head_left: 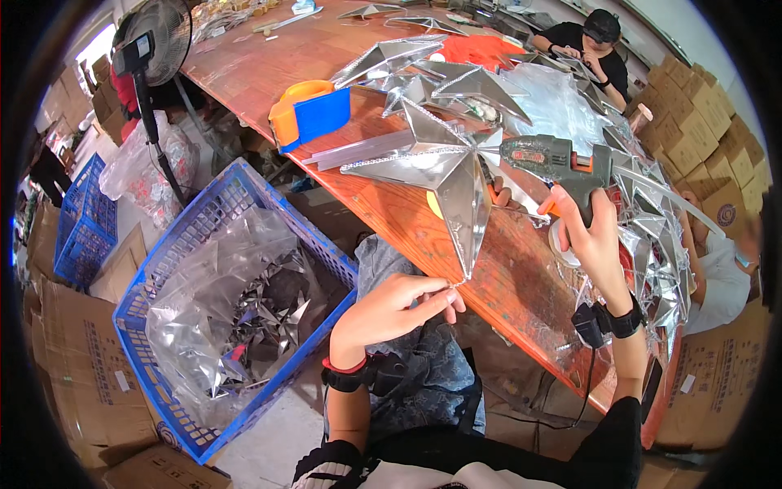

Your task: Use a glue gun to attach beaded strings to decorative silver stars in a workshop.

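Note:
A silver, mirror-faced star [440, 167] with folded points and a beaded edge stands tilted at the table's near edge. My left hand [403, 310] pinches the tip of its lowest point between thumb and fingers. A dark green glue gun [538, 155] with orange parts is in my right hand [590, 240], fingers bent around its grip. Its nozzle points left and lies close to the star's middle; whether it touches cannot be made out. Clear glue sticks or strips [358, 151] lie behind the star's left point.
More silver stars [481, 85] and clear plastic film [554, 98] lie across the wooden table [244, 69]. An orange and blue tape dispenser [314, 114] sits at its left edge. Left of me stands a blue crate [175, 407] with bagged silver pieces. Two other people [599, 49] sit at the right.

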Demonstrator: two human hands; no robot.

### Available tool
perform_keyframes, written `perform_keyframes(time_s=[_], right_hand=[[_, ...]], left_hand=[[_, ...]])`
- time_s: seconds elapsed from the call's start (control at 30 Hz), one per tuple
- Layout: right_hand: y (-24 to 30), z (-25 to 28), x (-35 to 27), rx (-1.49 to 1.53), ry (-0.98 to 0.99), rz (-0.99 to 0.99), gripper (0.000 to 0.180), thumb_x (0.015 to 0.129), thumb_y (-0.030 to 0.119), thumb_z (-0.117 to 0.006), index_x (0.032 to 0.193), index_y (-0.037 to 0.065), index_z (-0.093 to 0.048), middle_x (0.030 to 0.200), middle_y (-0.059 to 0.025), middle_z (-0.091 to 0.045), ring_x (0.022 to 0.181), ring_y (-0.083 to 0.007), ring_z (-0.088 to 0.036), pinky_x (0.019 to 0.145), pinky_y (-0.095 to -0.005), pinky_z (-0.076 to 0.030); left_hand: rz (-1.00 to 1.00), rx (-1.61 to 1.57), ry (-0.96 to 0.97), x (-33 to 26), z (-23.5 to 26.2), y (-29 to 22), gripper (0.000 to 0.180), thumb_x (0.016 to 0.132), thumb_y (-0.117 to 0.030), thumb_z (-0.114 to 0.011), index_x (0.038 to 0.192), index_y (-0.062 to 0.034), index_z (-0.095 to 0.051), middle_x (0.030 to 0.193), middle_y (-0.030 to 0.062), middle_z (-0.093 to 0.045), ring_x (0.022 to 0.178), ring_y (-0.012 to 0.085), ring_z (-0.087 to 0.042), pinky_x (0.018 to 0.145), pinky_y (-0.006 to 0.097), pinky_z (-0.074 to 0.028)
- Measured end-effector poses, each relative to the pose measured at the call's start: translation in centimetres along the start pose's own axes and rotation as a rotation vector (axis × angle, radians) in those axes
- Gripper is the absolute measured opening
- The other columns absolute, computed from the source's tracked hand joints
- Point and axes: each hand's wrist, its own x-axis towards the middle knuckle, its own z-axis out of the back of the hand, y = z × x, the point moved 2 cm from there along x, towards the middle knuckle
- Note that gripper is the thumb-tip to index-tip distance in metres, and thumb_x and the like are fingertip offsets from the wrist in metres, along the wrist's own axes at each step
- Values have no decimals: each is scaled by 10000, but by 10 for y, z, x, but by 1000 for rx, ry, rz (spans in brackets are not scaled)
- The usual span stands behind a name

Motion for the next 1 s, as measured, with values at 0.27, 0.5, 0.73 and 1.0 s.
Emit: perform_keyframes(time_s=[0.27, 0.5, 0.73, 1.0], right_hand=[[-5, -3, 6, -98, -21, 45, 311, 875, 289, -602, 745, 9, -563, 571, 4, -543, 420, -52, -405, 406, -223, -321], [-4, -4, 8, -73, 2, 15, 288, 879, 265, -596, 772, 0, -563, 586, -10, -562, 477, -68, -472, 458, -229, -372], [-4, -4, 5, -99, 20, 104, 265, 908, 210, -546, 792, -28, -529, 644, -49, -585, 444, -62, -458, 416, -228, -344], [-2, -3, 0, -98, 9, 38, 234, 887, 199, -578, 826, -26, -556, 631, -43, -589, 503, -70, -506, 459, -229, -377]], left_hand=[[-19, -30, -14, -2, 1, 1, 254, 939, -190, -464, 914, 4, -626, 756, 64, -654, 644, 116, -567, 605, 253, -427], [-13, -50, -10, -2, 2, 0, 250, 940, -176, -461, 917, 15, -621, 765, 82, -656, 705, 133, -615, 649, 261, -453], [-19, -42, -9, -1, 2, 1, 253, 941, -175, -458, 913, 18, -620, 775, 82, -659, 713, 138, -622, 664, 261, -462], [-26, -22, -11, -1, 2, 2, 246, 938, -184, -464, 918, 0, -626, 759, 64, -657, 652, 117, -580, 604, 252, -430]])
